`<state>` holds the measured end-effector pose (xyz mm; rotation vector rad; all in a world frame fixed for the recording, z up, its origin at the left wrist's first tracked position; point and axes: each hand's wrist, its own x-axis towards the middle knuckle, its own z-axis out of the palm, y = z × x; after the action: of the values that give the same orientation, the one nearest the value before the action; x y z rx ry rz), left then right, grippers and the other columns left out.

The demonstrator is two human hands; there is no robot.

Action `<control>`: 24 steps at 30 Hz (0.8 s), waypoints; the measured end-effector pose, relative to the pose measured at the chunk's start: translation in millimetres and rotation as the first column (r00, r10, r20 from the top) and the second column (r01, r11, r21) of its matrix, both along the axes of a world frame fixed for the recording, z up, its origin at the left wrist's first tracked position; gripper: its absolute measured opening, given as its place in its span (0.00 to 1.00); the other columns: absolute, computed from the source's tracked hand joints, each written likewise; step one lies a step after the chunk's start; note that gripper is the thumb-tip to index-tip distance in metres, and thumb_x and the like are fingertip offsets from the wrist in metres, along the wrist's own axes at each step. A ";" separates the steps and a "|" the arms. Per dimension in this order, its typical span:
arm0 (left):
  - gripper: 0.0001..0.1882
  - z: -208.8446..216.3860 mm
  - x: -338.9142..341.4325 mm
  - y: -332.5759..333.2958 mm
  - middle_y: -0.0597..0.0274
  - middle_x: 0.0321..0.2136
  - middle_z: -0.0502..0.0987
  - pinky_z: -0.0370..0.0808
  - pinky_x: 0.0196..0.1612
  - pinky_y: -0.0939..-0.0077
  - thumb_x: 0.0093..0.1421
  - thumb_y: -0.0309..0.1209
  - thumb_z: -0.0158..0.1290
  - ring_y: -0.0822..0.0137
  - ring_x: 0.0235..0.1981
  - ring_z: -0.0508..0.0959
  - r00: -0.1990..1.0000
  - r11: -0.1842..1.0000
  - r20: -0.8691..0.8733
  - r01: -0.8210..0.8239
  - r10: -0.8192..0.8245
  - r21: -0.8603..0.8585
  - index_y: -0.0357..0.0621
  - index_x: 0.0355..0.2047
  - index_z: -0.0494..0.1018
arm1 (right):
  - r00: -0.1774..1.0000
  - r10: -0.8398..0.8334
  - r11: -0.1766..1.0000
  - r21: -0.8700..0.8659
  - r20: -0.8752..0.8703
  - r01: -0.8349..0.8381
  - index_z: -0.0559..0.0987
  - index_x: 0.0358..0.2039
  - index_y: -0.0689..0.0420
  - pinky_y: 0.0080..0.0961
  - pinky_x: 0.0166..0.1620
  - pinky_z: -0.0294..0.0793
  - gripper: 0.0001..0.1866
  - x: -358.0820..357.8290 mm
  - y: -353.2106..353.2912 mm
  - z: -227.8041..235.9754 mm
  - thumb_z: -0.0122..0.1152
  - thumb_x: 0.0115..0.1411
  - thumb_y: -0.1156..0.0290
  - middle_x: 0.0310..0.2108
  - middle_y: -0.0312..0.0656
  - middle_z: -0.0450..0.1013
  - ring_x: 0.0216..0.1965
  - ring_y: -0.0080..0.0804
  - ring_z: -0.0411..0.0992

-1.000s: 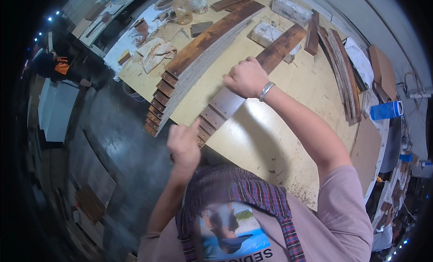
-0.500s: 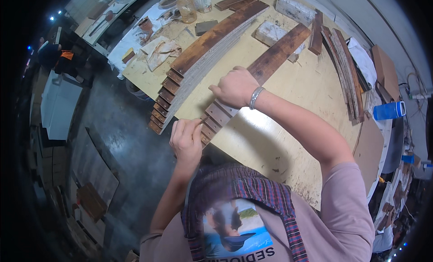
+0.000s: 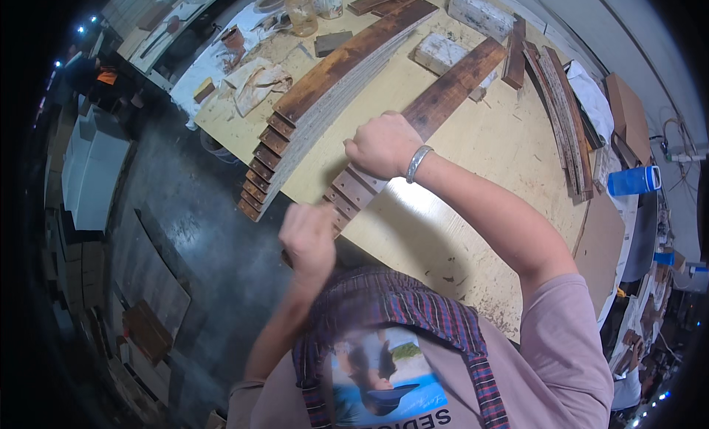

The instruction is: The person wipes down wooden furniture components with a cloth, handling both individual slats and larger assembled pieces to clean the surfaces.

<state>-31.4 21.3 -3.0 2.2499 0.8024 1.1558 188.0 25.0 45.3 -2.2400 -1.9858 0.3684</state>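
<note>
The right hand (image 3: 382, 144) is lying closed, knuckles up, over a row of dark brown curved wooden slats (image 3: 413, 130), gripping them a little way in from their near ends, with a silver bangle (image 3: 418, 164) sitting on the wrist. The slats are lying flat on the pale plywood bench (image 3: 473, 185), running from the near-left edge towards the far right, and their near ends are sticking out past the bench edge over the dark grey concrete floor (image 3: 185, 229). The left hand (image 3: 309, 239) is curling shut around the overhanging ends of those same slats, just off the bench edge and close to the person's chest. Just to the left, a second, larger fan of brown wooden slats (image 3: 325, 96) is lying parallel, its stepped ends also reaching the bench edge, near the first row but apart from it. To the right of the right forearm the bench top is showing bare, scuffed plywood as far as a bundle of thin dark strips (image 3: 561, 111) near the far-right edge. A blue plastic cup (image 3: 634, 181) is lying beyond that edge.
</note>
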 end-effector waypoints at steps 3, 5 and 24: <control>0.05 5.2 7.8 24.9 0.53 0.21 0.72 0.68 0.29 0.64 0.48 0.17 0.61 0.55 0.24 0.72 1.000 0.999 0.002 -0.002 0.001 0.053 0.36 0.26 0.77 | 1.000 -0.016 1.000 0.001 0.018 0.016 0.80 0.18 0.62 0.46 0.45 0.73 0.26 0.1 1.5 2.0 0.42 0.61 0.58 0.23 0.57 0.75 0.30 0.57 0.75; 0.05 -3.9 3.5 0.7 0.53 0.21 0.73 0.69 0.30 0.64 0.48 0.17 0.60 0.54 0.25 0.73 0.994 0.993 -0.064 0.098 -0.094 0.068 0.37 0.26 0.77 | 1.000 0.001 1.000 0.023 0.002 -0.001 0.80 0.18 0.62 0.46 0.45 0.73 0.26 -0.6 2.1 -3.7 0.42 0.61 0.58 0.23 0.58 0.75 0.30 0.57 0.75; 0.03 -9.5 -17.1 -13.5 0.54 0.21 0.71 0.68 0.28 0.61 0.51 0.20 0.58 0.52 0.25 0.72 0.995 0.997 -0.066 0.072 -0.071 0.015 0.38 0.23 0.74 | 0.999 -0.023 0.999 0.031 -0.034 0.024 0.81 0.20 0.62 0.47 0.44 0.74 0.25 -2.0 -3.2 -3.8 0.42 0.60 0.57 0.25 0.58 0.77 0.31 0.57 0.76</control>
<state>-48.5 7.8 -12.5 2.3215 0.7330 1.0651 186.0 21.8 41.5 -2.2214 -1.9332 0.3669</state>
